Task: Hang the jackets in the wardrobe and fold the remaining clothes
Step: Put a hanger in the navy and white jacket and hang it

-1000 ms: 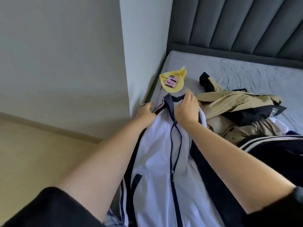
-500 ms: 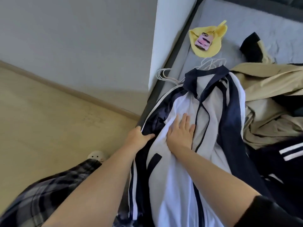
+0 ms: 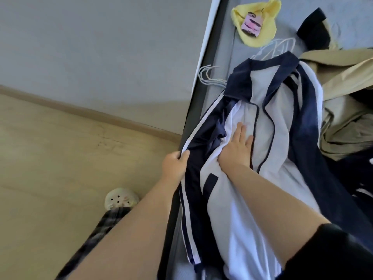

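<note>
Left hand (image 3: 175,163): fingers curled on the navy sleeve (image 3: 205,138), right at the left edge of the bed (image 3: 226,47)
Right hand (image 3: 236,148): flat, fingers straight, pressing the white front
Jacket (image 3: 282,156): lengthwise along that edge, collar maybe over the hangers (image 3: 209,77)

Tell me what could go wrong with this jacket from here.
1. The left hand grips the navy sleeve at the bed edge; a pull could drag the jacket off.
2. The hangers seem partly under its collar and may snag.
3. The right hand presses bunched white fabric; creases might set.
</note>
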The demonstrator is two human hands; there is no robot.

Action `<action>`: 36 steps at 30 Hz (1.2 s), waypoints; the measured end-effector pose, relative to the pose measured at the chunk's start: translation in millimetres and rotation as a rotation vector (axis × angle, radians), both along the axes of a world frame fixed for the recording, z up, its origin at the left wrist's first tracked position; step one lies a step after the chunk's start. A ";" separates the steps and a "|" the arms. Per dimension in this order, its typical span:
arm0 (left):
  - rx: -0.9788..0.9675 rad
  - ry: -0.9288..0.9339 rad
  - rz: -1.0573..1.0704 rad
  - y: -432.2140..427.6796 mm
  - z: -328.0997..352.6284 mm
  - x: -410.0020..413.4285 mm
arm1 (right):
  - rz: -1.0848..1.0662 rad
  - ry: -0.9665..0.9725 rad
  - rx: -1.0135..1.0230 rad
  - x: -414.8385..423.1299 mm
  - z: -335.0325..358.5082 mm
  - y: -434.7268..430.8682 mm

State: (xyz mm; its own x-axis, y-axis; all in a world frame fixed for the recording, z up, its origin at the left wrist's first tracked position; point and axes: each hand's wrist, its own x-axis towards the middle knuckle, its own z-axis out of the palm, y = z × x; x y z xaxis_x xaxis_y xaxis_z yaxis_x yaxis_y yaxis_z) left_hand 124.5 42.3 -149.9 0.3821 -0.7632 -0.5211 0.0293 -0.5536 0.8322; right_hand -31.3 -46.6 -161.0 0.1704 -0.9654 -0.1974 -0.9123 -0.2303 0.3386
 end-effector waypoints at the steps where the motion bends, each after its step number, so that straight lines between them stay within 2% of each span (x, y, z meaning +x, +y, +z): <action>1: -0.016 0.051 0.018 4.9 -2.8 1.0 | -0.001 0.016 0.006 0.5 1.0 0.5; 7: 0.014 0.266 0.026 24.1 13.0 -7.8 | -0.005 -0.074 0.046 2.4 20.9 4.3; 9: 0.081 0.278 -0.102 40.9 21.8 -5.8 | -0.021 -0.211 0.077 -4.5 31.8 15.8; 12: 0.291 0.245 -0.427 75.0 33.2 2.6 | -0.012 -0.397 0.160 -10.8 45.1 38.8; 14: 0.373 0.246 -0.500 89.6 40.7 4.7 | 0.016 -0.462 0.214 -16.0 51.7 55.5; 15: 0.359 0.263 -0.437 91.6 45.0 6.6 | 0.034 -0.499 0.231 -19.3 54.4 63.0; 16: 0.298 0.296 -0.287 91.8 50.4 6.6 | 0.056 -0.531 0.248 -23.5 56.6 70.3; 18: 0.113 0.354 0.246 83.7 60.5 12.0 | 0.087 -0.578 0.289 -33.4 60.2 84.9; 20: -0.106 0.309 0.825 78.8 74.5 29.8 | 0.099 -0.621 0.316 -43.4 62.5 99.5; 21: -0.221 0.262 0.932 79.8 81.4 39.5 | 0.093 -0.656 0.324 -47.4 64.1 106.6; 22: -0.282 0.152 0.903 81.6 88.9 47.1 | 0.079 -0.698 0.329 -50.6 66.3 113.3; 24: -0.345 -0.074 0.675 85.7 95.1 51.5 | 0.055 -0.773 0.316 -55.2 70.1 124.3; 28: -0.170 -0.398 0.127 93.3 88.9 17.6 | 0.023 -0.852 0.335 -59.8 81.8 143.8; 29: -0.148 -0.432 -0.012 94.1 87.1 4.7 | 0.038 -0.863 0.352 -61.1 86.0 149.4; 31: -0.089 -0.351 -0.179 97.1 86.6 -22.3 | 0.123 -0.823 0.391 -65.4 95.5 160.0; 33: 0.053 -0.211 -0.258 104.5 88.4 -45.8 | 0.247 -0.704 0.443 -75.3 104.2 172.1; 36: 0.207 -0.259 -0.429 115.9 88.3 -66.9 | 0.450 -0.468 0.483 -100.6 109.6 192.0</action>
State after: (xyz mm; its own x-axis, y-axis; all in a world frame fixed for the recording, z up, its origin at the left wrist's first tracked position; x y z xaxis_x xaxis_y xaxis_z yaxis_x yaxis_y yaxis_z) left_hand 57.6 158.2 -61.6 0.1945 -0.7701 -0.6076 -0.4273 -0.6241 0.6542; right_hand -131.9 145.3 -51.5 0.6908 -0.6109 -0.3867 -0.7197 -0.6325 -0.2864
